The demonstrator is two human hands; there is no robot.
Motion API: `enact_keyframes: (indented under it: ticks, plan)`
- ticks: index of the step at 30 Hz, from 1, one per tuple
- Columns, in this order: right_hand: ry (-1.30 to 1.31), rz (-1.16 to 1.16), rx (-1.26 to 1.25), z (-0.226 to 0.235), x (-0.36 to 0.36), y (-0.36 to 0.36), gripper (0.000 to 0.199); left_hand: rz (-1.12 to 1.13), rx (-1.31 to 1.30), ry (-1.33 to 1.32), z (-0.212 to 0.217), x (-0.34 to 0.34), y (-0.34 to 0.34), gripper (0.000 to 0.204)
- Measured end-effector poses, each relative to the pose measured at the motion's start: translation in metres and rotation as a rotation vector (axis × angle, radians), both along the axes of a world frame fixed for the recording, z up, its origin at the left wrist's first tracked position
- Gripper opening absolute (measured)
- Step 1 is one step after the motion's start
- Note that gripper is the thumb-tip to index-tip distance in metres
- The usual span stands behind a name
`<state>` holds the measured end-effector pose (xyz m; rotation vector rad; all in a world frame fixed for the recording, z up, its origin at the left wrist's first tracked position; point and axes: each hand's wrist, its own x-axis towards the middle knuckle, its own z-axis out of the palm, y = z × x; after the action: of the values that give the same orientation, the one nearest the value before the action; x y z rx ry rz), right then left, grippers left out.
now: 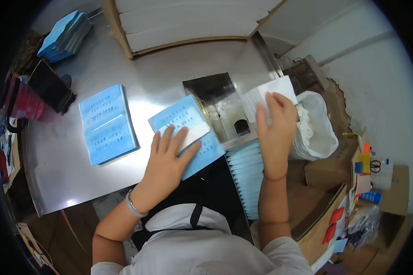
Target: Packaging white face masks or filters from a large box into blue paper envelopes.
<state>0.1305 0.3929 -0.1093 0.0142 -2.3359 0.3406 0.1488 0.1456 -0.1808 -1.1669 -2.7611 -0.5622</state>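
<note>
My left hand (167,153) lies with its fingers spread over a blue printed packet (176,114) at the table's near edge. Beneath those fingers a white paper slip (198,136) rests across the packet, partly covered. To the right, my right hand (276,121) is over a small stack of white paper (282,87), its fingertips touching the top. Thumb and forefinger stand apart there, with the thumb a little blurred; no lifted sheet shows between them. Left of my left hand, a thick pile of similar blue packets (108,123) lies flat on the metal table.
A dark-edged opening (218,107) interrupts the metal tabletop (160,68). Blue pleated packets (245,178) hang below its edge. A white-lined bin (316,128) stands at right. A phone (50,85), pink jug (27,103) and more blue packets (64,39) sit at left.
</note>
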Motion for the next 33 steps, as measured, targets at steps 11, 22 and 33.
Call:
enact_keyframes:
  ticks: [11, 22, 33]
  plan:
    - [-0.134, 0.104, -0.004, 0.000, -0.007, 0.037, 0.037, 0.145, -0.244, -0.082, 0.044, -0.025, 0.009, 0.074]
    - [-0.315, 0.607, 0.133, -0.046, 0.023, -0.057, 0.036, 0.145, 0.075, -0.043, 0.006, -0.016, 0.001, 0.044]
    - [-0.267, 0.558, 0.187, -0.055, 0.057, -0.071, 0.037, 0.068, 0.163, -0.112, 0.010, -0.024, -0.010, 0.062]
